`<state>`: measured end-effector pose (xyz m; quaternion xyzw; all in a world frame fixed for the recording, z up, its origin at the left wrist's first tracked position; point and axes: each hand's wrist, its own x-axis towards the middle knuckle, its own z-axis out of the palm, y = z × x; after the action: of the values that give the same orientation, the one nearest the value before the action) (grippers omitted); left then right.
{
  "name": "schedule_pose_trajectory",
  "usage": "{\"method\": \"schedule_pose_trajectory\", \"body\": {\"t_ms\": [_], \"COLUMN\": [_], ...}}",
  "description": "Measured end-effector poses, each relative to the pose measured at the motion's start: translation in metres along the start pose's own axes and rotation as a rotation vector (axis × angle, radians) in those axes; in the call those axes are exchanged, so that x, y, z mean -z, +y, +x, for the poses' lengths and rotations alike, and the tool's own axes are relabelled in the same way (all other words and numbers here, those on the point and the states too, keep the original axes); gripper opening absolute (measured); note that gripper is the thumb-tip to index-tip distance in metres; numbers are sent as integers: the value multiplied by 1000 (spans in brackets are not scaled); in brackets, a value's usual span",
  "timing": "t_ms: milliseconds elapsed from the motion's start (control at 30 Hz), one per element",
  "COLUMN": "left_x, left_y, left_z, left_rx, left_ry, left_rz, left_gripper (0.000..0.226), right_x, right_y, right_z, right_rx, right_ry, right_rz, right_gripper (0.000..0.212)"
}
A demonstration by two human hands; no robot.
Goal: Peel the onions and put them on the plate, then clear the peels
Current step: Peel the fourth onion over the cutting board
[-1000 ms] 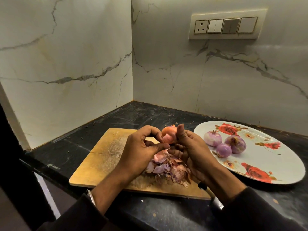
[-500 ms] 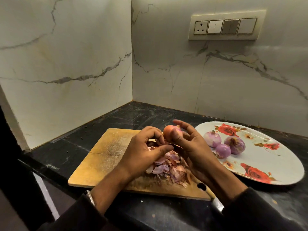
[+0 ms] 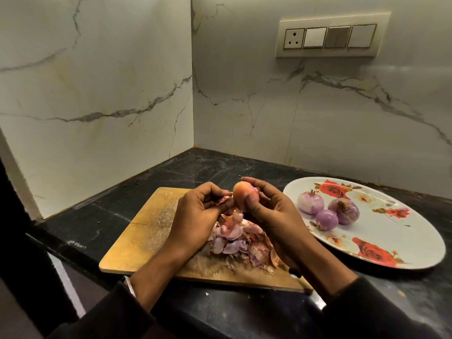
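Observation:
My right hand [image 3: 265, 211] grips an orange-skinned onion [image 3: 240, 194] above the wooden cutting board [image 3: 144, 231]. My left hand [image 3: 195, 216] pinches a strip of loose peel [image 3: 223, 200] at the onion's left side. Under both hands lies a heap of pink and brown peels [image 3: 239, 243] on the board. Three peeled purple onions [image 3: 329, 210] sit together on the left part of the white plate with red roses [image 3: 396, 231], to the right of the board.
The board and plate rest on a black stone counter [image 3: 97, 216] in a corner of marble walls. A switch panel [image 3: 329, 37] is on the right wall. The counter's front edge [image 3: 61, 255] drops off at the left.
The onion has been turned in my right hand and lifted slightly. My left hand has pulled a strip of skin away to the left.

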<state>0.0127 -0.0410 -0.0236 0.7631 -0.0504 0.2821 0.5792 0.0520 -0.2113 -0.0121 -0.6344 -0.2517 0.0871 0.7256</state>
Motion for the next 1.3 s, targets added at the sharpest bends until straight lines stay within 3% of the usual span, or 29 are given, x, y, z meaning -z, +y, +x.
{"method": "schedule_pose_trajectory", "body": {"t_ms": [100,200,333,567,767,933,1100,1300], "left_x": [1,3,-1,-3,-1,-3,1,0], "left_y": [0,-1,-3,-3,-2,4,4,3], "left_z": [1,3,2,1,2,-1,-2,-3], "left_rx": [2,39,55,-16,-50,-104,-68,-95], "left_ry": [20,41,-7,-91,-42,-63,-16,7], "left_rz": [-17,-66,57,125,148,148,39,137], "left_gripper": [19,25,25,30,15,42,34,27], "right_x": [-1,-2,-3,0,9,6,7,5], "right_y": [2,0,-3,-3,3,4,3,4], "right_z": [0,0,0,2,3,1,-2,-3], "right_rx": [34,-42,-64,-124,-17,51,64,97], "right_ry": [39,37,63,72,126,64,6,29], "right_rz": [-92,74,89,119,-18,-166,-144,-177], "right_gripper": [47,40,43,27,77,60,63,69]}}
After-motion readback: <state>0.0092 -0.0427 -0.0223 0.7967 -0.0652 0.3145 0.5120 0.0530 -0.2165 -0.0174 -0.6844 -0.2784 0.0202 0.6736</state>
